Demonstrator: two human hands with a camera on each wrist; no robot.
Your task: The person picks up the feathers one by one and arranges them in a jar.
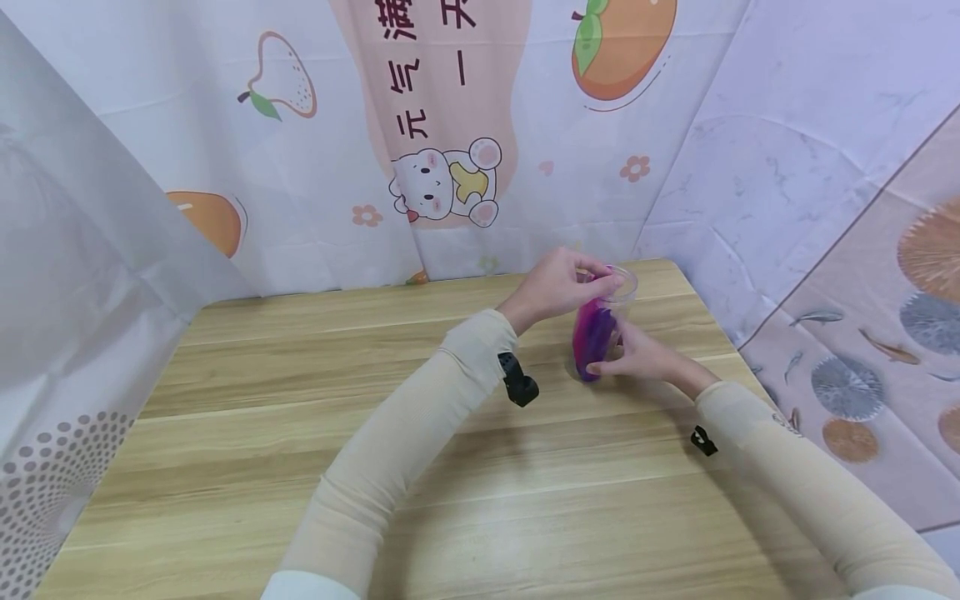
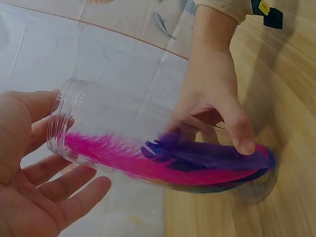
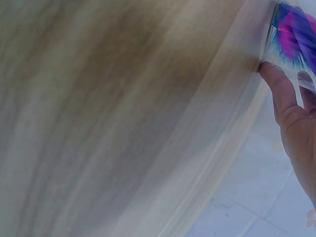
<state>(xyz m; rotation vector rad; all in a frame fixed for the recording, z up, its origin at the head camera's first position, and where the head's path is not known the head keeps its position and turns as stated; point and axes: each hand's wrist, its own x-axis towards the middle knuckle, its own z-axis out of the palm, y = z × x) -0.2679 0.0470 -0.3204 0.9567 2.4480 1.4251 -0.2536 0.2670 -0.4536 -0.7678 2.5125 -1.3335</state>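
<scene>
A clear jar (image 2: 128,106) with a threaded rim holds pink feathers (image 2: 118,158) and purple feathers (image 2: 212,157), with some blue-green at the bottom. It stands about upright near the back right of the table. Around the rim are the fingers of my left hand (image 1: 558,283), which holds the jar at its top; the other fingers spread loosely beside it. Lower down, my right hand (image 1: 641,354) grips the jar's side, its thumb across the purple feathers. Only part of the right hand and the jar's feathered lower end shows in the right wrist view.
The wooden table (image 1: 300,417) stretches to the left and front of the jar. A printed curtain (image 1: 315,183) hangs behind its back edge, and another patterned cloth (image 1: 825,275) hangs along the right side. Black straps sit on both wrists.
</scene>
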